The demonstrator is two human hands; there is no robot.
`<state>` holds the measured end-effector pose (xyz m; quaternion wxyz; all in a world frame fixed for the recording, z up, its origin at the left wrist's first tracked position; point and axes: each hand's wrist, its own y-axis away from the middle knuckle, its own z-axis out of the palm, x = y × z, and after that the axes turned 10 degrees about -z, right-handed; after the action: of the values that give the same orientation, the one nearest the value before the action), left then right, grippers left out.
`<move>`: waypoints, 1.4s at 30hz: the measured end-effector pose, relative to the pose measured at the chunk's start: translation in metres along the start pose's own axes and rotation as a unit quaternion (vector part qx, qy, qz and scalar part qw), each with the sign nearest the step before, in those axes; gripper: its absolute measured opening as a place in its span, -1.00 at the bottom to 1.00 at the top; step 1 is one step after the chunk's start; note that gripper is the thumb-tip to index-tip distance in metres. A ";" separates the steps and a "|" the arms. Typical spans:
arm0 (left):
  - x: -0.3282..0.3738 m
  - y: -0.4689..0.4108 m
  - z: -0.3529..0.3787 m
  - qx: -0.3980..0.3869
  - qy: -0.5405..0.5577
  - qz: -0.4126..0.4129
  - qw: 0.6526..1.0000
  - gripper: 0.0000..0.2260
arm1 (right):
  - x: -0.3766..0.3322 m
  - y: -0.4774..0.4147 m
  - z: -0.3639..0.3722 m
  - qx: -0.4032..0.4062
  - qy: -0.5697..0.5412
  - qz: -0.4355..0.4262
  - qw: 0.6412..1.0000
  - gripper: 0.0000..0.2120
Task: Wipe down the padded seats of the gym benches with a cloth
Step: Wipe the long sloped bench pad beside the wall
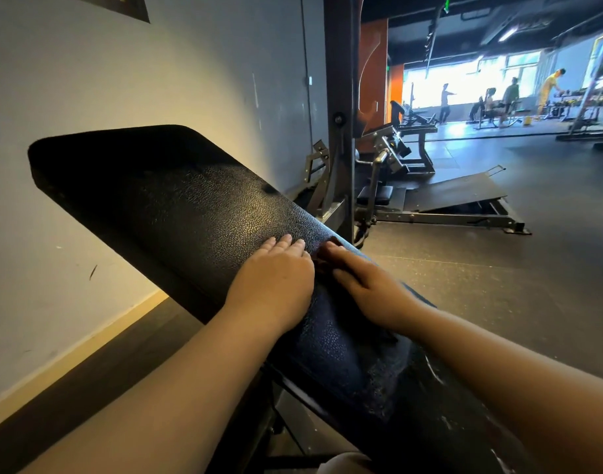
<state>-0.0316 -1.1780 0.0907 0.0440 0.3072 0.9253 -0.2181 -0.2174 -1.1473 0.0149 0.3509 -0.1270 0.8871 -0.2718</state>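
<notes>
A black padded bench (177, 206) with a grainy leather surface slopes up to the far left, next to the wall. My left hand (276, 282) lies flat on the pad with its fingers straight. Just to its right, my right hand (368, 282) rests with fingers stretched out over a dark reddish cloth (322, 260). Only a small edge of the cloth shows between the two hands. The lower seat pad (361, 364) lies under my forearms.
A grey wall (156, 80) runs close along the bench's left side. A steel upright (341, 131) and other gym machines (402, 148) stand behind the bench. Dark rubber floor (515, 285) spreads out to the right. Several people are far off by the windows.
</notes>
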 end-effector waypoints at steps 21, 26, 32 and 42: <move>0.001 0.002 -0.004 -0.003 -0.015 0.003 1.000 -0.55 | -0.022 0.017 0.002 0.051 0.001 0.037 0.998 -0.61; -0.001 0.000 -0.002 -0.006 -0.025 0.002 1.000 -0.55 | 0.018 0.034 -0.029 0.017 0.012 0.112 0.993 -0.68; 0.001 0.003 -0.004 -0.009 -0.024 0.001 1.000 -0.53 | -0.009 0.035 -0.001 0.046 0.051 0.121 0.990 -0.58; 0.001 0.002 -0.004 -0.009 -0.011 -0.002 1.000 -0.54 | -0.003 0.058 -0.014 0.054 0.059 0.182 0.980 -0.56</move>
<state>-0.0310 -1.1743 0.0929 0.0562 0.3023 0.9274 -0.2133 -0.2267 -1.0931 -0.0076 0.3479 0.0714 0.8986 -0.2578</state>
